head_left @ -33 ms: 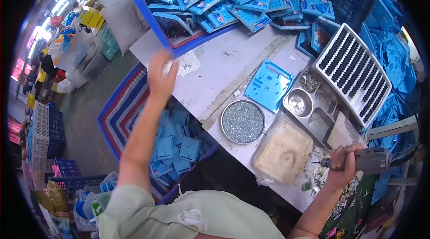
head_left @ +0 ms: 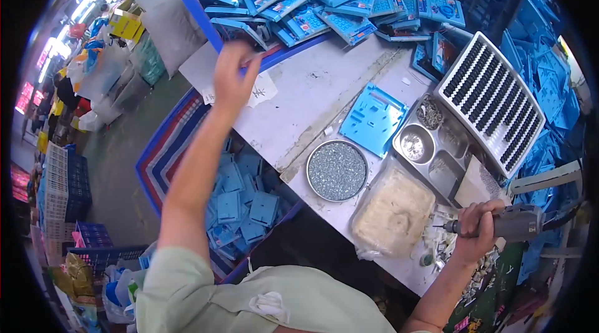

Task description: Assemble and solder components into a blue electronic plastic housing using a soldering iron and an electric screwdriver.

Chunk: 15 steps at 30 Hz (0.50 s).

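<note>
My left hand (head_left: 234, 78) is raised at the near corner of the blue-rimmed bin (head_left: 277, 57), just short of the toys piled in it. Its thumb stands apart from its slightly blurred fingers, and nothing shows in it. In the bin lie several flat blue plastic toys (head_left: 349, 26) with printed fronts. At the right, my right hand (head_left: 477, 233) grips a grey electric screwdriver (head_left: 521, 222), whose thin bit points left over small white parts. A blue plastic panel (head_left: 374, 119) lies on the table beside a round metal dish of small screws (head_left: 337, 171).
A steel compartment tray (head_left: 444, 174) and a white tray with rows of black parts (head_left: 493, 102) stand at the right. A plastic-wrapped tan block (head_left: 394, 211) is near the table edge. Below left, a striped container (head_left: 161, 167) holds blue pieces (head_left: 240, 205).
My left hand has moved up and slightly right, over the bin's near corner. My right hand and the electric screwdriver have hardly moved.
</note>
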{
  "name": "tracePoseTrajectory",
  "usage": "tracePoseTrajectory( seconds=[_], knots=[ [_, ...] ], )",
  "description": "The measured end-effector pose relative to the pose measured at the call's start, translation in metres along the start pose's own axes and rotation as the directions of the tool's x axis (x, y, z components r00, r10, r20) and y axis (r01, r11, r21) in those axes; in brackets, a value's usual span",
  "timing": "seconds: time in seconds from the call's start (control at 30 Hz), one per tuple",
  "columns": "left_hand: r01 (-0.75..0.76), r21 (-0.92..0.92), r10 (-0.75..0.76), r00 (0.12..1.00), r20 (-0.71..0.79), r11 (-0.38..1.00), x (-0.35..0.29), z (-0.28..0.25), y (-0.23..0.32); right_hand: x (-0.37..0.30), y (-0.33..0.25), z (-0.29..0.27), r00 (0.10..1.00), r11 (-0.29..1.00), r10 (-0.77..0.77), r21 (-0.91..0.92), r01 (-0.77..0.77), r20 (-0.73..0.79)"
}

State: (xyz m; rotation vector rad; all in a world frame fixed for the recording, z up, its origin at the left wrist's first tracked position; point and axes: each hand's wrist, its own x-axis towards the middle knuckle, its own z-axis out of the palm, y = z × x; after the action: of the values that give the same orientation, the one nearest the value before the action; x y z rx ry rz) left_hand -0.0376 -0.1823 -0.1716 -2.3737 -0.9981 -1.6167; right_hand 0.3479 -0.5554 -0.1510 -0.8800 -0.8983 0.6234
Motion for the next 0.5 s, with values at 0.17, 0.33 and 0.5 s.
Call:
tracePoseTrajectory(
  seconds=[0.17,0.33,0.5],
  knots=[
    [-0.161,0.582,0.080,0.983,0.163,0.797,0.150,0.118,-0.073,0.003,-0.005,0.001,1.000,0.999,0.005,-0.050,-0.005,0.002],
    [-0.198,0.730,-0.121,0.925,0.359,0.654,0.190,0.149,-0.087,0.001,-0.023,-0.024,1.000,0.998,0.018,-0.068,-0.017,0.009],
    [-0.056,0.587,0.028,0.998,0.057,0.807,0.238,0.087,-0.103,-0.010,-0.031,-0.005,0.870,0.616,-0.447,-0.777,0.128,-0.210]
  ],
)
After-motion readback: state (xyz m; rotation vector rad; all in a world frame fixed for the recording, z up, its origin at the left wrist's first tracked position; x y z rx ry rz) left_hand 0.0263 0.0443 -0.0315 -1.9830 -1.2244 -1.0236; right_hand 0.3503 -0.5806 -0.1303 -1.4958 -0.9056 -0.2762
